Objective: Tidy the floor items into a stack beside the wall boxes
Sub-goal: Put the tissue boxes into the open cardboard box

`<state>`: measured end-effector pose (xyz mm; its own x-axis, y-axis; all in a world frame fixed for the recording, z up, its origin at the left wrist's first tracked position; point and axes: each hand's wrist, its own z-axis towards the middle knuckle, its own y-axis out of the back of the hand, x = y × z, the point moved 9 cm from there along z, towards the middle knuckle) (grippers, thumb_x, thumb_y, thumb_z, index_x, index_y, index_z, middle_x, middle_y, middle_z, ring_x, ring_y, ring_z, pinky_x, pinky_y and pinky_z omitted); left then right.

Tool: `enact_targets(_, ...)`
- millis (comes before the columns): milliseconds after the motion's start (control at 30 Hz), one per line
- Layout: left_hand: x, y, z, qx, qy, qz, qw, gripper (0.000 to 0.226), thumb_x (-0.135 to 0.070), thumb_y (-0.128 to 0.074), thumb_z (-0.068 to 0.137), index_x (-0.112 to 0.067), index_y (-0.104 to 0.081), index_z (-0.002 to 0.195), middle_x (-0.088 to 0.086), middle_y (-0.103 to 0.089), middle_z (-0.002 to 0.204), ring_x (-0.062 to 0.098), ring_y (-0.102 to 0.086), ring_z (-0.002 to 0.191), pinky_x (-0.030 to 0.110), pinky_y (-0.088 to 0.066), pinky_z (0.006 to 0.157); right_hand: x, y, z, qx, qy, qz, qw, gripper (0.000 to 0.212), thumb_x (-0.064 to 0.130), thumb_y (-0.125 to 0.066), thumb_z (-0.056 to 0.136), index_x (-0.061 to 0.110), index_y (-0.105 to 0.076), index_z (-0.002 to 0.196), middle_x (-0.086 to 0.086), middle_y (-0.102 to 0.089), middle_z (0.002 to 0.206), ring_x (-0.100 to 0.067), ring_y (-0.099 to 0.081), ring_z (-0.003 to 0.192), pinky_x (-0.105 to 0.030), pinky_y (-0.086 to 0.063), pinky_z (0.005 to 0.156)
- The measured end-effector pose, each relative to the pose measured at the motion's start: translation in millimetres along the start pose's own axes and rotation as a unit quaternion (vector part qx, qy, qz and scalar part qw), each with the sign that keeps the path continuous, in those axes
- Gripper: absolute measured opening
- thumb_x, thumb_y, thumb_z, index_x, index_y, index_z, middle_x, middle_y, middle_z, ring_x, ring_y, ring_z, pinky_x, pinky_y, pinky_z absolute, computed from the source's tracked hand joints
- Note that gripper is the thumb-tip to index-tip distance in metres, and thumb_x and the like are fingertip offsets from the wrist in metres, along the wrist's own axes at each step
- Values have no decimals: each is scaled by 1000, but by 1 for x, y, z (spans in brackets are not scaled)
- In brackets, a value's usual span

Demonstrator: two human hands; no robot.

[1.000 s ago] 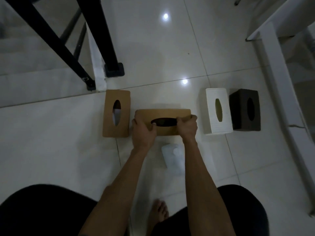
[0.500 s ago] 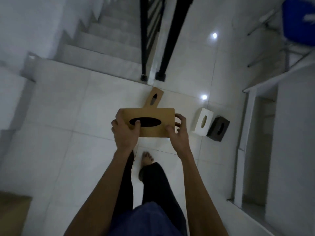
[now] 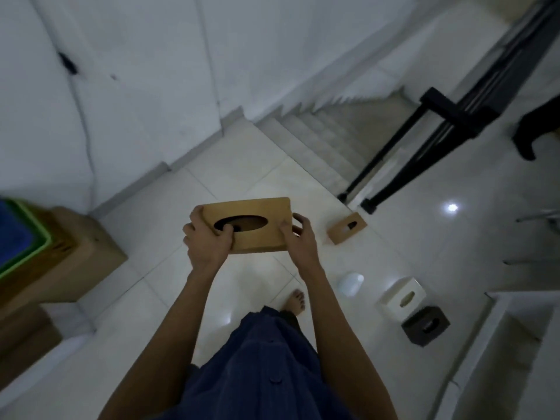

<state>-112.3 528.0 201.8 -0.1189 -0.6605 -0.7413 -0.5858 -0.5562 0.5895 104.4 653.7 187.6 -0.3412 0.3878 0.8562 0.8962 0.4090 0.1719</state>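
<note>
Head view. Since earlier frame: view had swung toward cardboard wall box (image 3: 88,256); tan tissue box (image 3: 266,237) had stayed raised between both hands.
- Location: tan tissue box was airborne, right of cardboard wall box, well apart.
- Handling (judged): light, stiff hollow shell; smooth faces, slip risk; end grips best.
- Left hand (image 3: 209,241) gripped left end, thumb at oval slot.
- Right hand (image 3: 300,241) pinched right end.
- Forearms were extended forward.
- Second tan box (image 3: 347,228), white box (image 3: 401,295), dark box (image 3: 425,325) lay on floor, farther right.
</note>
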Motion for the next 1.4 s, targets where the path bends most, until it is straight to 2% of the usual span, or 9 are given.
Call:
enact_targets(67, 49, 58, -2, -12, 25, 4, 1000, 77, -41, -66, 82, -28, -24, 146, 18, -40, 136, 42, -43, 122, 54, -42, 94, -2, -63, -31, 16, 11, 0, 1000, 55, 57, -68, 86, 38, -49, 134, 13, -56, 124, -1, -57, 108, -21, -51, 78)
enact_targets(200, 145, 167, -17, -9, 57, 17, 998, 86, -36, -71, 82, -26, -20, 150, 22, -38, 141, 45, -44, 125, 55, -42, 98, -39, -183, -118, 2, -27, 36, 999, 55, 72, -60, 76, 47, -53, 124, 8, -59, 128, -15, -60, 113, -48, -56, 94)
enact_targets(267, 190, 217, -25, -13, 77, 31, 997, 93, -35, -74, 81, -25, -17, 154, 22, -37, 144, 45, -41, 129, 56, -40, 101, -64, -236, -162, 15, -55, 31, 998, 48, 70, -57, 83, 47, -50, 124, 4, -58, 129, -18, -61, 112, -50, -55, 96)
enact_targets(367, 250, 276, -32, -12, 118, 33, 992, 102, -36, -76, 80, -24, -10, 158, 22, -33, 148, 45, -37, 133, 56, -39, 104, -75, -299, -208, 50, -60, 3, 997, 43, 60, -59, 90, 47, -47, 129, -1, -58, 129, -19, -61, 112, -48, -56, 95)
enact_targets(533, 326, 338, -34, -30, 150, -25, 988, 107, -29, -79, 81, -24, -5, 159, 24, -19, 154, 48, -32, 137, 59, -39, 108, -60, -388, -233, 88, -3, -56, 995, 44, 58, -67, 83, 56, -51, 124, 11, -56, 123, 2, -55, 104, -21, -49, 75)
enact_targets(767, 432, 438, -35, -57, 194, 8, 979, 86, -32, -80, 77, -32, -33, 150, 17, -17, 153, 50, -35, 130, 61, -40, 103, -101, -523, -271, 116, -50, -117, 985, 42, 62, -65, 79, 50, -58, 119, 2, -60, 124, -17, -59, 113, -44, -54, 98)
enact_targets(1000, 552, 533, -6, -39, 183, 49, 981, 65, -34, -76, 82, -26, -46, 139, 12, -27, 148, 44, -36, 130, 55, -42, 104, -150, -658, -321, 100, -92, -115, 984, 43, 61, -67, 83, 44, -59, 122, 6, -61, 120, -9, -61, 103, -27, -53, 78)
enact_targets(1167, 667, 563, 54, -15, 199, 59, 978, 62, -37, -77, 82, -19, -45, 133, 15, -36, 141, 44, -40, 125, 50, -38, 102, -204, -769, -324, 89, -77, -145, 983, 50, 62, -65, 85, 41, -57, 130, 6, -58, 130, -16, -57, 118, -44, -52, 102)
enact_targets(1400, 827, 530, 129, -59, 198, 33, 978, 52, -37, -79, 79, -18, -50, 118, 12, -55, 123, 38, -51, 117, 57, -45, 96, -308, -884, -249, 158, 16, -181, 971, 59, 59, -71, 81, 40, -55, 135, 14, -56, 134, -7, -53, 123, -29, -48, 104)
